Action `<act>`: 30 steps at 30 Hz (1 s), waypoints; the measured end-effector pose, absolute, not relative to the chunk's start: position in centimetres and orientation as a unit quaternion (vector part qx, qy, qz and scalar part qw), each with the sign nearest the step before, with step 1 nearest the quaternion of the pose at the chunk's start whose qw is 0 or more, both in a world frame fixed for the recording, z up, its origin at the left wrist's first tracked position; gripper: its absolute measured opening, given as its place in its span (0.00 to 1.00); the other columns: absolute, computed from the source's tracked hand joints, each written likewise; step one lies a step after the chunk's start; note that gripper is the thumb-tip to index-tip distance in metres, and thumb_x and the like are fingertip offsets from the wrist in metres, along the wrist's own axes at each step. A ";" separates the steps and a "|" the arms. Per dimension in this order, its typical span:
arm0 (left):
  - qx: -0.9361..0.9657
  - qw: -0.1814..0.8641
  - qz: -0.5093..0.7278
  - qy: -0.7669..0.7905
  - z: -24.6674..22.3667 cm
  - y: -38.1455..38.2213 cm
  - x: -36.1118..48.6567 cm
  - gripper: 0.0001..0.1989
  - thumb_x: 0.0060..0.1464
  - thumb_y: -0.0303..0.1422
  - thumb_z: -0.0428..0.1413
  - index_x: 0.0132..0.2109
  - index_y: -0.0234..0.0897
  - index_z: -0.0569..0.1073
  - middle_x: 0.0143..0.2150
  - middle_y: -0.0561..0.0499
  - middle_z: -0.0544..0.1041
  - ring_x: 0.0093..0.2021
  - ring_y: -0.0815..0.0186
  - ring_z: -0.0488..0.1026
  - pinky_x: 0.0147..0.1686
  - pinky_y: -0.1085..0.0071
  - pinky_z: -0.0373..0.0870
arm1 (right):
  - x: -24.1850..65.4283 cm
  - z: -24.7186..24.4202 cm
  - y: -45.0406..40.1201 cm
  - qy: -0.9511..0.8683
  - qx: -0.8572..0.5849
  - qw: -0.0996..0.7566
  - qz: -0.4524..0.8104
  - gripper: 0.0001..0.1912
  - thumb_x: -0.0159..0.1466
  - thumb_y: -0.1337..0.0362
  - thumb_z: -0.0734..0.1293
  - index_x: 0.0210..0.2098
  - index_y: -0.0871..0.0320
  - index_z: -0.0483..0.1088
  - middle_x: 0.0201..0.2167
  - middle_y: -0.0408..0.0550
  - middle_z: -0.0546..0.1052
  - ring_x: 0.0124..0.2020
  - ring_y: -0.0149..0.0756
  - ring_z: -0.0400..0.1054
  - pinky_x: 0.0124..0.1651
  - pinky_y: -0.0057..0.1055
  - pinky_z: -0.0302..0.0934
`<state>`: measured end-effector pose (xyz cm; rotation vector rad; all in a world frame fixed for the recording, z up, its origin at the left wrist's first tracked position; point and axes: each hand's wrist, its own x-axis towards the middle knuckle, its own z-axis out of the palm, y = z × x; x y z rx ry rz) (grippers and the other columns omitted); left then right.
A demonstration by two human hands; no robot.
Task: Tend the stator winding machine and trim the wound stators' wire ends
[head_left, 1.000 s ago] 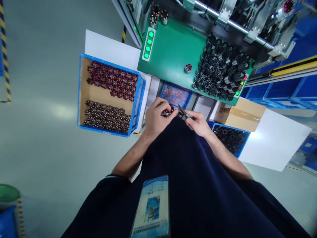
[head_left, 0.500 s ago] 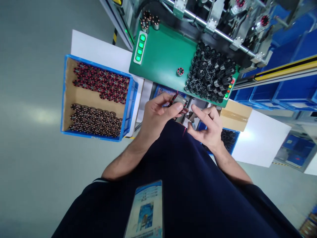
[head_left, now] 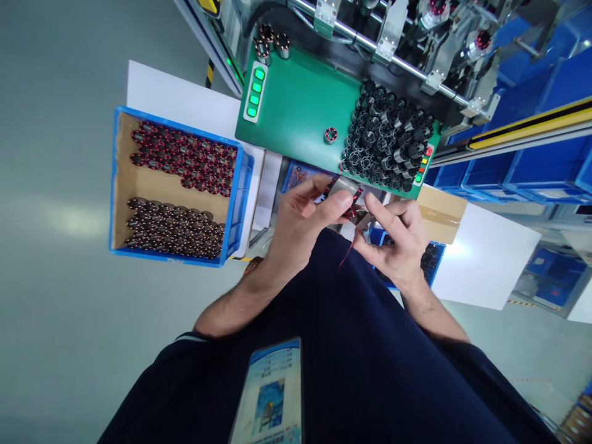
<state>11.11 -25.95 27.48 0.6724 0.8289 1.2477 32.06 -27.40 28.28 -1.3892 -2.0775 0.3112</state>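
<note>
My left hand [head_left: 303, 216] is closed round a motor stator [head_left: 345, 186], a grey metal ring with dark ends and red windings, its thumb pressed on the metal side. A loose red wire [head_left: 346, 254] hangs below the stator against the dark clothing. Close by on the right, my right hand [head_left: 393, 240] holds a small metal tool [head_left: 364, 221] that looks like snips, between thumb and fingers. The tool's tip is at the stator's wire end; whether it touches the wire I cannot tell. Another red-wound stator [head_left: 330, 135] stands on the green mat [head_left: 296, 98].
Many black-ended stator cores [head_left: 383, 135] crowd the mat's right side; several copper-wound stators [head_left: 283, 44] stand at its back left. A blue bin [head_left: 238, 203] at left holds rows of wound stators. A winding machine [head_left: 388, 37] lies beyond, and a blue crate [head_left: 437, 271] sits right.
The stator has turned in my left hand, showing more of its metal side. My right hand's tool has come up to the stator's wire end, and the loose wire hangs lower.
</note>
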 end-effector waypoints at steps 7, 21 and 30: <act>0.289 0.686 0.548 0.382 27.9 -26.7 11.6 0.22 0.65 0.56 0.74 0.46 0.46 0.80 0.46 0.53 0.82 0.45 0.62 0.85 0.50 0.60 0.93 | 31.4 28.9 -27.8 -0.752 -0.549 0.310 0.193 0.28 0.75 0.52 0.76 0.74 0.38 0.80 0.42 0.49 0.71 0.41 0.45 0.74 0.48 0.48 0.79; 0.203 0.585 0.567 0.544 17.5 -25.6 10.2 0.30 0.59 0.61 0.75 0.43 0.41 0.76 0.42 0.51 0.83 0.46 0.59 0.90 0.50 0.64 0.90 | 32.0 21.6 -25.4 -0.734 -0.541 0.206 0.354 0.32 0.73 0.58 0.72 0.75 0.53 0.79 0.34 0.41 0.72 0.35 0.37 0.67 0.44 0.38 0.72; 0.224 0.274 0.415 0.838 6.9 -27.9 -14.8 0.08 0.66 0.28 0.69 0.47 0.39 0.77 0.50 0.51 0.83 0.52 0.62 0.78 0.63 0.65 0.72 | 32.9 16.7 -25.9 -0.711 -0.596 0.109 0.356 0.30 0.66 0.57 0.72 0.66 0.55 0.86 0.34 0.45 0.77 0.32 0.38 0.70 0.43 0.39 0.73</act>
